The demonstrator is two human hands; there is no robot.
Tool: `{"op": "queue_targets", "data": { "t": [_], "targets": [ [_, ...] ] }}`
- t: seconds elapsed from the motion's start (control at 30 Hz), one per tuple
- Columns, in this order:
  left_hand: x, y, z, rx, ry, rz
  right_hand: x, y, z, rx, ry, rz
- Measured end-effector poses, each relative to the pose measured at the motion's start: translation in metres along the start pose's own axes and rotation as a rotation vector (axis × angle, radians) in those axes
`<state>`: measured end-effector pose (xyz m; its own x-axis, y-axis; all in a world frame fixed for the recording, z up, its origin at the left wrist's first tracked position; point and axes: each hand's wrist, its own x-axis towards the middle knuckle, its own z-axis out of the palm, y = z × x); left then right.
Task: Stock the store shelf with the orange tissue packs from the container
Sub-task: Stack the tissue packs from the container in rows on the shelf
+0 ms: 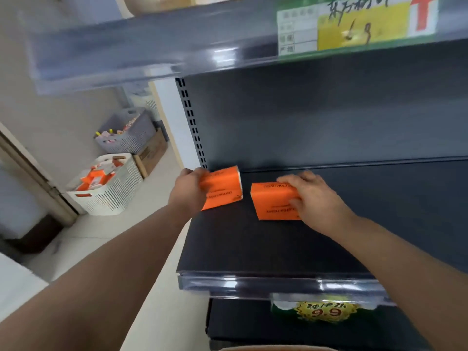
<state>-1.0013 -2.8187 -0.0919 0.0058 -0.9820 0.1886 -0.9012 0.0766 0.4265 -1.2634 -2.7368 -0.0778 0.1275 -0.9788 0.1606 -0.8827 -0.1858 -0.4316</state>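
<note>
Now the left hand grips one orange tissue pack at the dark shelf's back left corner, its long axis slanting rearward; the right hand clasps a second pack lying crosswise beside it. A white basket sits on the pale floor.

This is a shop. Dark metal store shelving with a slotted upright fills the view, and clear plastic price strips run along the shelf edges. A green and yellow price label with a red arrow sits on the upper strip, and a yellow starburst tag reading 9.9 hangs below. On the tiled floor beside the shelving stand perforated stock baskets, a white one holding orange packs and a grey one behind it.
</note>
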Motion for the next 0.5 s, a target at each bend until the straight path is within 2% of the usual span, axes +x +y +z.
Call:
{"op": "queue_targets", "data": {
  "t": [0.27,0.5],
  "targets": [
    [0.06,0.004,0.019,0.014,0.072,0.06,0.022,0.007,0.01,-0.089,0.068,-0.105],
    [0.093,0.003,0.024,-0.042,0.161,0.019,0.043,0.011,0.011,-0.066,0.059,-0.114]
  ]
}}
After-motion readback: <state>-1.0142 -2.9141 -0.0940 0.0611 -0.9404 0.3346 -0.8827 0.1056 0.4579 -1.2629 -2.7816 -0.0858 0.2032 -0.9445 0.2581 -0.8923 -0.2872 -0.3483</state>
